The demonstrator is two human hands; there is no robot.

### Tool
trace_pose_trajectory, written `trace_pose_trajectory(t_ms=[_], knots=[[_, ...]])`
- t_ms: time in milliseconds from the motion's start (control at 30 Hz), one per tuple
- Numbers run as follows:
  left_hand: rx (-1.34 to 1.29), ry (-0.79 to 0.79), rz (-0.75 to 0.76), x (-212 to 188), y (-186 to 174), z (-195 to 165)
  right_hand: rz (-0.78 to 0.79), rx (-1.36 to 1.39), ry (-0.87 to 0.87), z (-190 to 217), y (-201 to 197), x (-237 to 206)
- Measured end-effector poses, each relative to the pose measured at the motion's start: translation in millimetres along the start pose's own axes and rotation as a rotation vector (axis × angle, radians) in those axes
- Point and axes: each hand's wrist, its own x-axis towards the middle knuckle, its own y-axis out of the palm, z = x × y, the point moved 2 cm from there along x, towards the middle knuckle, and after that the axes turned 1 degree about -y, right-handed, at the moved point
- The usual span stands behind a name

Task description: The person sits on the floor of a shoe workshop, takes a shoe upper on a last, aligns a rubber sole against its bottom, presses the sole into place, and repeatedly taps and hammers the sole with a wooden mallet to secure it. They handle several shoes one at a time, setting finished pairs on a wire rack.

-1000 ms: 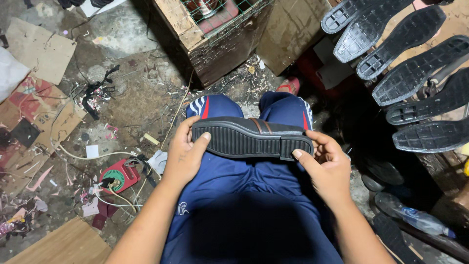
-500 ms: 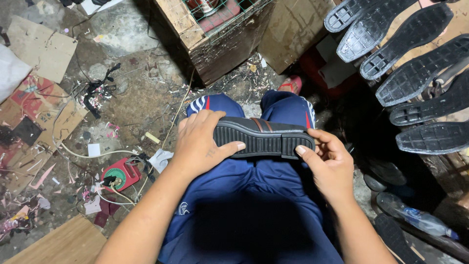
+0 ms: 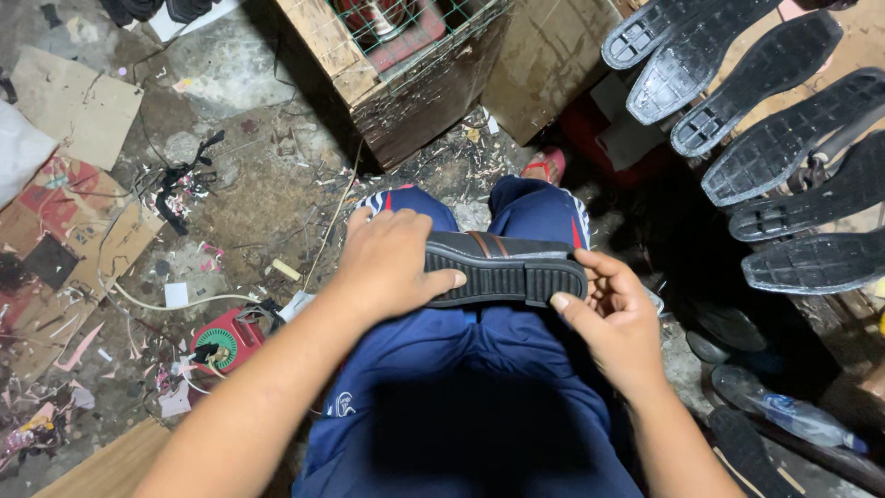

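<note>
A seated person in blue track trousers (image 3: 461, 387) holds a black shoe (image 3: 512, 267) across the lap, its ridged sole facing up and a brown strip along its side. The left hand (image 3: 392, 263) lies palm-down over the toe end, fingers curled over the far edge and the thumb pressed on the sole. The right hand (image 3: 608, 309) cups the heel end from below, fingers bent around it and the thumb tip on the sole's near rim. Both hands are closed on the shoe, which rests on the thighs between them.

Beyond the right hand, a row of black shoe soles (image 3: 774, 138) stands tread-out, leaning one beside the next. Below that hand, a clear plastic bottle (image 3: 784, 415) lies on the floor near more dark soles. Ahead of the hands, past the knees, sits a wooden crate (image 3: 406, 78) topped with wire mesh, a cardboard sheet (image 3: 544, 60) leaning beside it.

To the left of the left hand, the bare floor (image 3: 249, 184) is strewn with scraps and trimmings. A red tool with a green disc (image 3: 221, 341) lies there, just beside the left forearm, with a pale cord (image 3: 157, 300) trailing from it. Flattened cardboard pieces (image 3: 78, 101) lie farther left, and a wooden board (image 3: 106, 466) shows at the near left corner.
</note>
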Motion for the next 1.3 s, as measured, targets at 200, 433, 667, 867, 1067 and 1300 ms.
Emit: trace_pose_trajectory(t_ms=[200,433,667,867,1067,1300], knots=[[-0.055,0.078,0.598,95.3,31.0,-18.4,0.07,0.008,0.051,-9.9,-5.7,-11.6],[-0.93,-0.061,1.054,109.3,64.9,-47.3,0.071,0.031,-0.017,13.0,-17.0,-6.0],[-1.868,0.095,0.598,72.0,57.9,-67.9,0.163,0.262,-0.228,75.1,-10.2,19.6],[-1.941,0.07,0.381,44.4,65.4,-52.0,0.191,0.04,-0.149,79.0,14.5,15.3],[-1.38,0.364,-0.147,44.4,27.7,-42.7,0.224,-0.183,-0.263,80.1,24.5,15.5],[-1.474,0.346,-0.053,41.2,20.0,-54.4,0.174,-0.164,-0.28,79.0,29.0,20.4]])
